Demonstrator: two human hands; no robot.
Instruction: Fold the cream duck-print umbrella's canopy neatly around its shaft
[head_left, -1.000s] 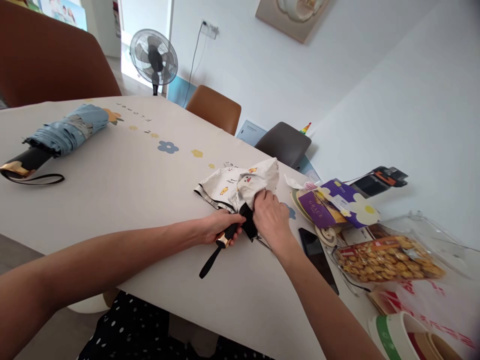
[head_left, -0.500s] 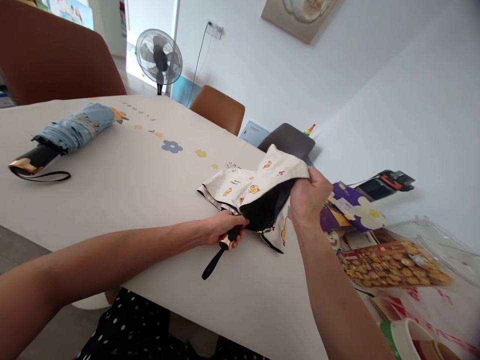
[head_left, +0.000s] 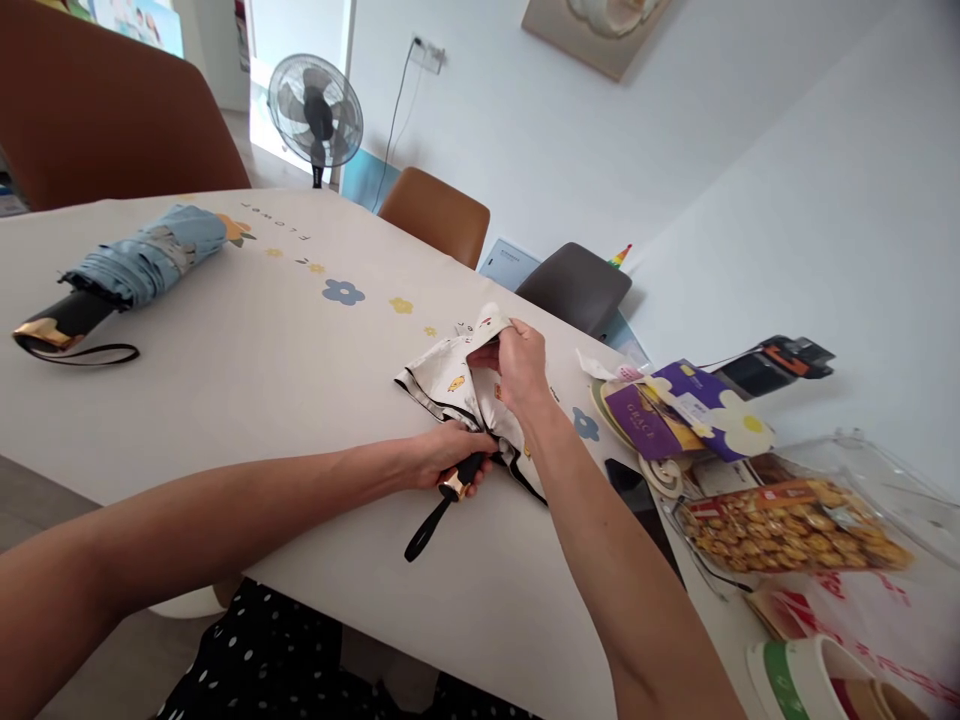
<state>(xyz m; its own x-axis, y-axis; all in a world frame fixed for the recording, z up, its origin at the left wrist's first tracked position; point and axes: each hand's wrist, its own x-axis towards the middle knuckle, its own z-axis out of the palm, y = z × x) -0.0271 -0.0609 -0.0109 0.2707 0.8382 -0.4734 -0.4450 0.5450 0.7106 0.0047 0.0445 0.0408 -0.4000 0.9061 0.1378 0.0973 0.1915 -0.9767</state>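
Note:
My left hand (head_left: pixel 455 455) is closed round the black and gold handle of a white umbrella (head_left: pixel 437 372), where the handle meets the canopy. A black wrist strap (head_left: pixel 426 530) hangs from the handle's end. The cloth has little yellow cartoon prints and a black edge, and it lies folded loosely across the table. My right hand (head_left: pixel 517 362) grips a panel of this canopy near its far end, fingers tucked against the fabric. Part of the cloth is hidden behind that hand and forearm. Far to the left rests a rolled blue umbrella (head_left: pixel 146 262) with a black and gold handle.
On the table's right side are a dark phone (head_left: pixel 637 500), glasses (head_left: pixel 705 560), a purple box (head_left: pixel 694 410), a clear pack of nut-like snacks (head_left: pixel 795 520) and a white-green roll (head_left: pixel 784 680). Chairs (head_left: pixel 439 215) and a fan (head_left: pixel 316 112) stand beyond.
My right hand pulled a canopy panel out to the right, showing its black underside, then brought it back left over the folds. My left hand kept its hold on the handle.

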